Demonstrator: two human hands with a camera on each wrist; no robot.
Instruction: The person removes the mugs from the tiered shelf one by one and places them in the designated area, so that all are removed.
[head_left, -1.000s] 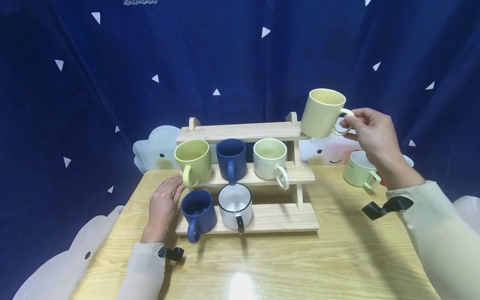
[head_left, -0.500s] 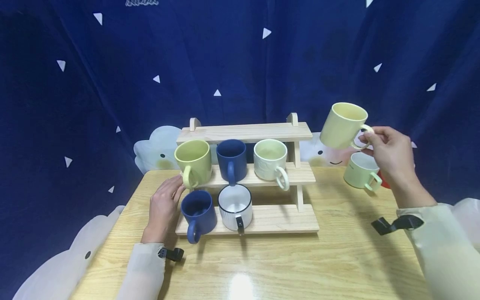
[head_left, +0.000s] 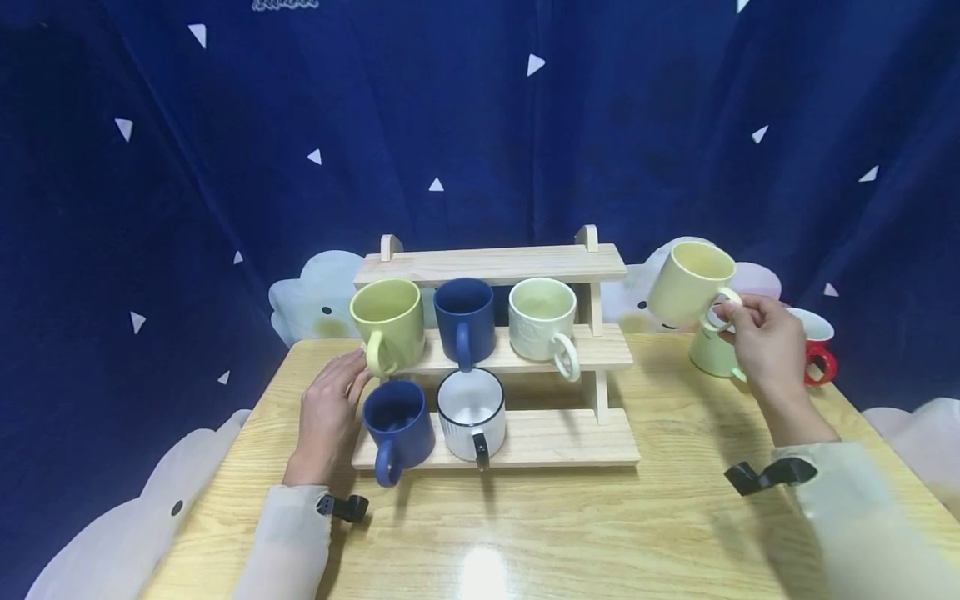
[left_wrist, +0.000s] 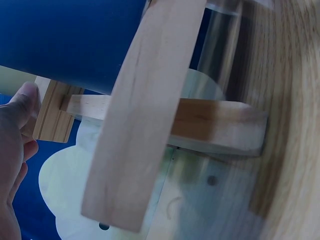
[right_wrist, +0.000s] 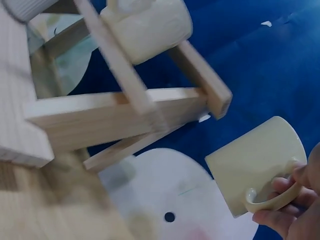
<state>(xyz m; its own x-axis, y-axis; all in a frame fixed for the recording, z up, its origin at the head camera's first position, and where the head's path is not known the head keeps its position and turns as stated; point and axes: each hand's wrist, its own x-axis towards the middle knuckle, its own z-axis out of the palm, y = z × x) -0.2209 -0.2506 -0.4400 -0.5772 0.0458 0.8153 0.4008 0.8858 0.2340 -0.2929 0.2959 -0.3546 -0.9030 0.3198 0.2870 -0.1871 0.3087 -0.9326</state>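
My right hand [head_left: 757,346] pinches the handle of a pale yellow mug [head_left: 690,283], held tilted in the air to the right of the wooden three-tier rack [head_left: 570,437]. The right wrist view shows the same pale yellow mug [right_wrist: 257,167] with my fingers [right_wrist: 285,217] curled round its handle. My left hand [head_left: 326,412] lies against the rack's left end with relaxed fingers, beside a dark blue mug [head_left: 396,425] and a yellow-green mug [head_left: 386,321]. In the left wrist view my fingers [left_wrist: 15,125] touch the rack's side post [left_wrist: 50,117].
The rack also holds a dark blue mug [head_left: 463,315], a cream mug [head_left: 542,321] and a white mug [head_left: 471,412]. A light green mug [head_left: 708,352] and a red mug [head_left: 817,354] stand on the wooden table [head_left: 600,525] at the right. A blue curtain hangs behind.
My right hand has carried the pale yellow mug down and to the right, from beside the rack's top shelf to just above the light green mug. The left hand has stayed put.
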